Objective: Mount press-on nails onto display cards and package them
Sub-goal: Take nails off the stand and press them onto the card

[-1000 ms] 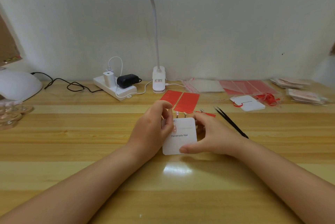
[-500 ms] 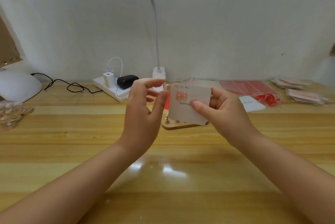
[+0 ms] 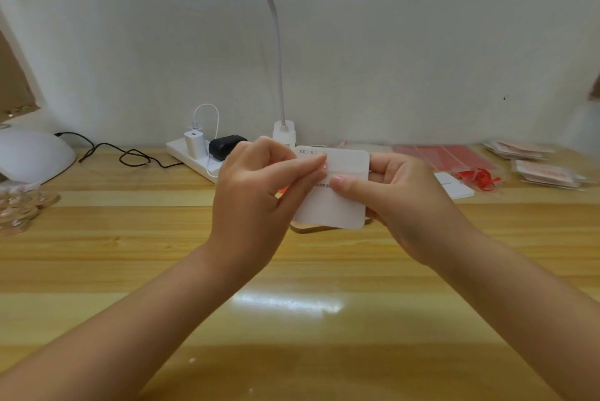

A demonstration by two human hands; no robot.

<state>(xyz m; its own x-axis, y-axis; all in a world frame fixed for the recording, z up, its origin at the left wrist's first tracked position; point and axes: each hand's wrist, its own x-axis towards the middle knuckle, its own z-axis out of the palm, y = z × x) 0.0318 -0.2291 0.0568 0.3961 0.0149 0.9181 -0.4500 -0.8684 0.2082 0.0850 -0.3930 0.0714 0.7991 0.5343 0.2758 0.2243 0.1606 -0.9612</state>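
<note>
Two hands hold one white card (image 3: 334,202) above the desk (image 3: 292,319). A second ago it lay flat, printed "Handmade Nail"; now it is lifted and turned, and its nails no longer show. The right hand (image 3: 402,202) pinches its 3 o'clock edge, thumb on the face; the left hand (image 3: 256,196) pinches at its 10 o'clock corner. Likely a check before bagging. Small print by the top edge is unreadable.

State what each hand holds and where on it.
Both hold the white display card: right hand by its right edge, left hand pinching its upper left area.
</note>
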